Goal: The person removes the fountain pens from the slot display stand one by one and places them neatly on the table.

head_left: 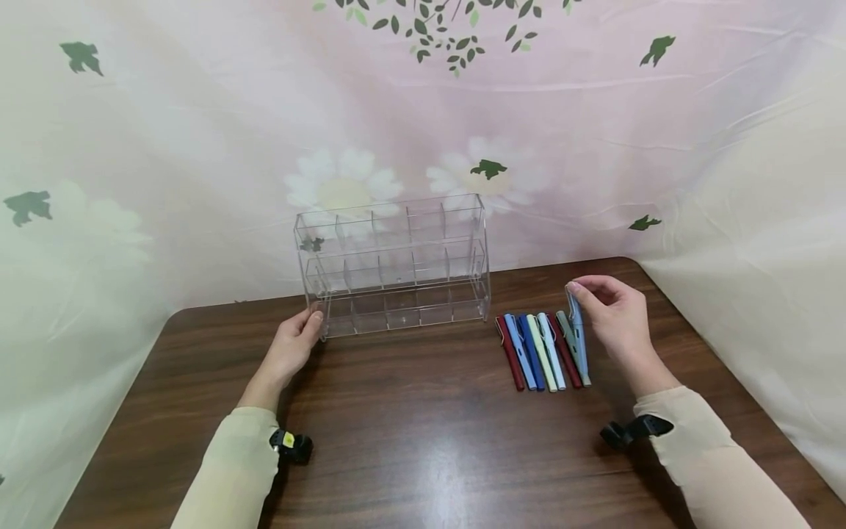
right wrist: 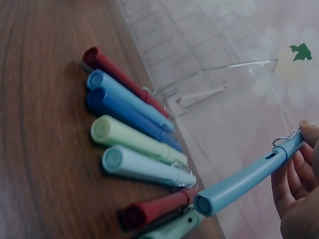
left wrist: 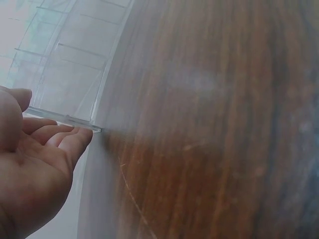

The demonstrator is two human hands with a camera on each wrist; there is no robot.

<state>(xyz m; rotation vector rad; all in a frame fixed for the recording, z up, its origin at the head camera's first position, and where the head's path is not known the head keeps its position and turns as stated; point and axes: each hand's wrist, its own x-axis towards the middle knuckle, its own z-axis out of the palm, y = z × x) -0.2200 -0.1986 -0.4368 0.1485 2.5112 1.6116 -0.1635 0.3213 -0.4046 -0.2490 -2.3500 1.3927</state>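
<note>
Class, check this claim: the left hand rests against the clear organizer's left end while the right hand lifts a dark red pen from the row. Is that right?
Not quite. The pen pinched in the right hand is light blue, not dark red, as the right wrist view shows. The left hand does rest against the clear organizer's left end.

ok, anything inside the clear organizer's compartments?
Nothing visible: the clear organizer shows only its dividers and the backdrop through them. The left hand touches its lower left corner and hides that spot. The pens lie on the table beside it.
</note>
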